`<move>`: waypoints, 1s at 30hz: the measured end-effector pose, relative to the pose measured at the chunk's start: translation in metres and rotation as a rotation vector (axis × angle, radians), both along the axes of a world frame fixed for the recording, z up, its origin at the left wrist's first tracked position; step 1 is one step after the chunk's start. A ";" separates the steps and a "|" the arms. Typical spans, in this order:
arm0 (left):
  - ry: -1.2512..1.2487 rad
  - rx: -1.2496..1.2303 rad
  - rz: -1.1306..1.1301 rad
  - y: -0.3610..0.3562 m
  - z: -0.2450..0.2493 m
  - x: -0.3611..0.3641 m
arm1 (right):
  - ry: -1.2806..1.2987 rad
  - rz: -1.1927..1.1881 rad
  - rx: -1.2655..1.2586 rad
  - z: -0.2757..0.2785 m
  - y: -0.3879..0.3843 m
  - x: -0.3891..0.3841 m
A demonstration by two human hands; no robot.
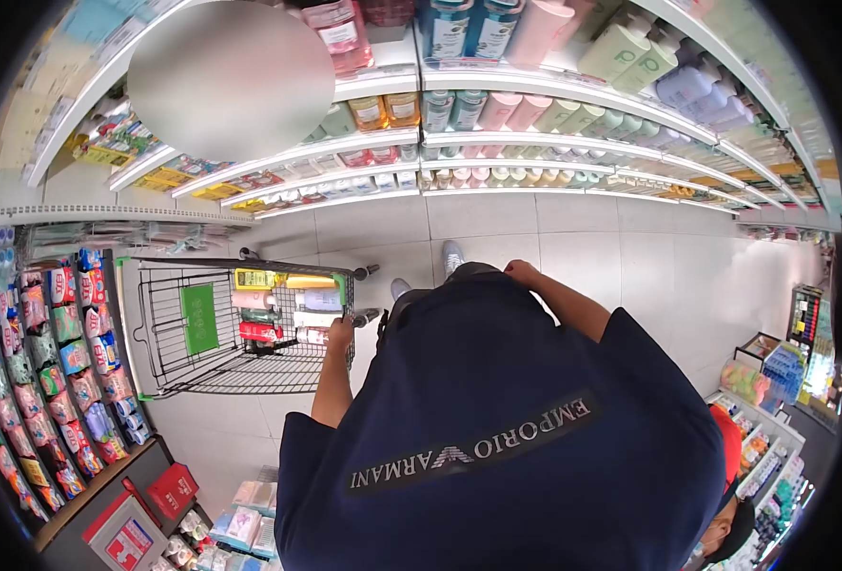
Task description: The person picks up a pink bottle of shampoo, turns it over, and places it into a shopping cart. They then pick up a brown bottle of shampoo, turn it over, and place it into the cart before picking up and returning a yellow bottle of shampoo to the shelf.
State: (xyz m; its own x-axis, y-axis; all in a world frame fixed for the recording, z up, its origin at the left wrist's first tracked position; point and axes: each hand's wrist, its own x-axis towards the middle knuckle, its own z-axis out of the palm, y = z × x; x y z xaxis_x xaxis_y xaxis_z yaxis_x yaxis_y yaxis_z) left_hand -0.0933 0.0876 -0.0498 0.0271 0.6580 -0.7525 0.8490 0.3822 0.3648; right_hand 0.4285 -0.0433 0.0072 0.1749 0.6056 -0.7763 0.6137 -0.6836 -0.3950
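My left hand [340, 334] is closed on the near end of a black wire shopping cart [250, 383] with green corners, which stands to my left. Inside the cart lie several bottles and packs, among them a yellow pack [254, 279], a red pack [261, 332] and a pale purple one [322, 301]. A green panel [200, 319] hangs in the cart's far part. My right hand [522, 274] is held beside my dark clothing, its fingers curled; whatever it may hold is too small to make out.
Shelves of bottles [573, 116] curve across the front. A rack of colourful packets [64, 357] is at the left, with a red box [172, 489] below it. Another person's red sleeve [728, 440] shows at the lower right, near more shelves [773, 443]. Tiled floor [583, 233] lies ahead.
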 end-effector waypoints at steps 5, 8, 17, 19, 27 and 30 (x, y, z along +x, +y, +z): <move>-0.271 0.024 0.197 -0.022 0.032 0.009 | -0.063 0.066 0.004 0.031 -0.009 -0.047; -0.392 -0.070 0.228 -0.030 -0.003 0.000 | -0.051 0.022 0.064 0.033 -0.022 -0.069; -0.293 0.096 -0.073 -0.028 0.008 0.009 | -0.122 -0.140 0.038 0.029 -0.052 -0.118; -0.332 0.076 -0.038 -0.027 0.015 0.010 | -0.135 -0.154 0.020 0.031 -0.051 -0.123; -0.352 0.064 -0.083 -0.018 0.020 0.006 | -0.115 -0.191 0.043 0.030 -0.039 -0.132; -0.380 -0.040 0.010 -0.014 0.024 0.007 | -0.118 -0.190 0.041 0.030 -0.031 -0.132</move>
State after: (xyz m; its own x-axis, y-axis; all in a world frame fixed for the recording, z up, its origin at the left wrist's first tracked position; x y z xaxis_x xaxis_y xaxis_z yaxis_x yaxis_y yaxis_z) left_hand -0.0864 0.0736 -0.0255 0.3032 0.6301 -0.7148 0.6520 0.4099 0.6379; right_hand 0.2962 -0.0738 0.0369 0.3768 0.5839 -0.7190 0.5189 -0.7761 -0.3584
